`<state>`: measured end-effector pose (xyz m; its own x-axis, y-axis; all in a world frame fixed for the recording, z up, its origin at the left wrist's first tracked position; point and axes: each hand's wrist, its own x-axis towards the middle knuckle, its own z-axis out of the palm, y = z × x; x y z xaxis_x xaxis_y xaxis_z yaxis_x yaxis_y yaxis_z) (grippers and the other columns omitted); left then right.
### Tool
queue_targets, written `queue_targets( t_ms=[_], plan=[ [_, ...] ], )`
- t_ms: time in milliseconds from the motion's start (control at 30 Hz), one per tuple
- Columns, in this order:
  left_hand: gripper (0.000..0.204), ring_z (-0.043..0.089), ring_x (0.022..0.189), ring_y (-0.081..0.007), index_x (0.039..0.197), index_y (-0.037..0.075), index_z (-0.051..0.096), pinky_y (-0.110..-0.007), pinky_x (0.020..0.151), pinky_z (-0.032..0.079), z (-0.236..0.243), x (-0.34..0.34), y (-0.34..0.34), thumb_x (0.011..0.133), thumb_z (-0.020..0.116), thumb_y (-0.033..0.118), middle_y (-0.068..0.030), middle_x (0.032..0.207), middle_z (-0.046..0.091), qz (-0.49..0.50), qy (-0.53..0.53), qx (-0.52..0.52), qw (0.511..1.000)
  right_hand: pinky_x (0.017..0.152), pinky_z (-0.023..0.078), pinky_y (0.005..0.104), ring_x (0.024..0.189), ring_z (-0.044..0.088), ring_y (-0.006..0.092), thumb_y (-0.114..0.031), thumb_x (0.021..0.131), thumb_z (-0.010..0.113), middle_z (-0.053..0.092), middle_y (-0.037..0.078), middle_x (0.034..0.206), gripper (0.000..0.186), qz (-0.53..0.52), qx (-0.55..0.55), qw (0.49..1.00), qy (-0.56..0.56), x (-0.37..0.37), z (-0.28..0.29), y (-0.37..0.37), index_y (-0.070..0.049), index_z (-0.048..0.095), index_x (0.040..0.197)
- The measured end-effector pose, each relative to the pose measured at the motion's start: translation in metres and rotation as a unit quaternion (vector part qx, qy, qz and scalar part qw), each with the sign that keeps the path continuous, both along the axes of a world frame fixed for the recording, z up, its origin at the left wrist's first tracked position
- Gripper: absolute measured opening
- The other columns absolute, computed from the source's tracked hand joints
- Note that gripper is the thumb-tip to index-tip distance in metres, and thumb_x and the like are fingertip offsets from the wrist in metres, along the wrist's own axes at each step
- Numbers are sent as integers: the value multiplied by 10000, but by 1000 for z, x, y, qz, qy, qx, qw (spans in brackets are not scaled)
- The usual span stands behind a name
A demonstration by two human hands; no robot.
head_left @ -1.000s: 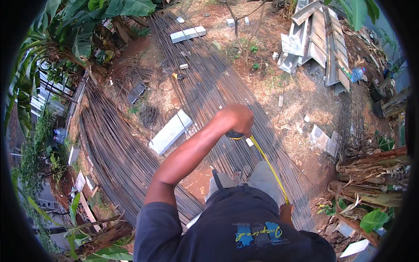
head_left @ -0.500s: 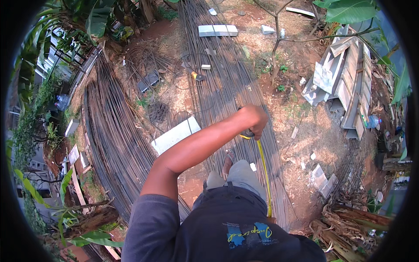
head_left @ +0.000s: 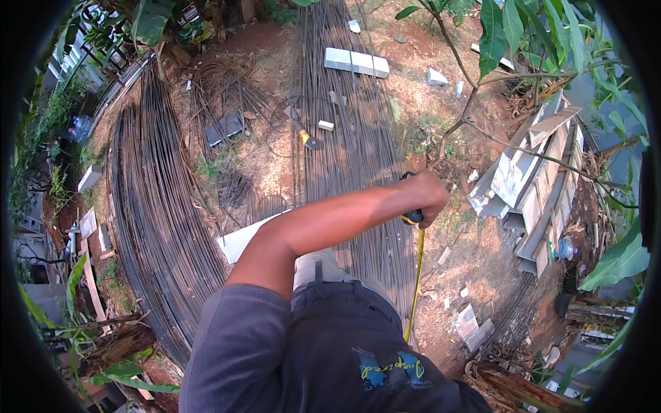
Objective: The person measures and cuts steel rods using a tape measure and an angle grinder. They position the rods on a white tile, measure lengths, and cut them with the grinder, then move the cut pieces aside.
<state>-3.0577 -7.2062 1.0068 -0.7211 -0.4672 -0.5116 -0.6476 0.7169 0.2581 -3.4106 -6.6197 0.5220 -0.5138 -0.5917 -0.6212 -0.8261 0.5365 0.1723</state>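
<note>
Tape measure (head_left: 412,217) is best placed by the middle bundle of dark rods (head_left: 354,162), whose long axis is pointed away from the dark shirt (head_left: 330,344). That bundle is crossed from left to right by the left forearm (head_left: 337,224). Along the bundle's right edge, the yellow blade (head_left: 418,268) is stretched roughly in line with the rods, its near end hidden by the shirt. At that same edge, the tape measure is clasped within the curled left hand (head_left: 432,196), the nearer one; the right hand is not shown, so its state cannot be told.
</note>
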Motion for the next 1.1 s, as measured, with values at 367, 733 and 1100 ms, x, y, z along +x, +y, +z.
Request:
queue_targets(
  t_ms=[367,733,1100],
  plan=[
    [513,734,1030,-240,1128,257,809,-476,883,549,-56,81,-183,660,928,430,25,1107,776,0,-11,-6,1000,625,565,407,714,706,240,-320,1024,574,728,107,830,380,-105,-56,991,-66,116,39,-267,7,759,968],
    [271,747,802,-289,1012,174,823,-452,658,547,-196,122,-356,759,826,273,-49,954,772,-74,35,70,994,622,562,390,697,688,229,-316,1036,579,710,102,815,376,-321,-64,939,-102,202,25,-443,16,746,980],
    [189,708,745,-259,963,144,808,-428,682,504,-279,140,-599,784,816,203,-56,895,754,-183,-41,170,967,618,558,373,681,669,218,-311,1047,584,692,97,799,373,-469,-99,870,-119,228,4,-589,26,734,993]
  ],
)
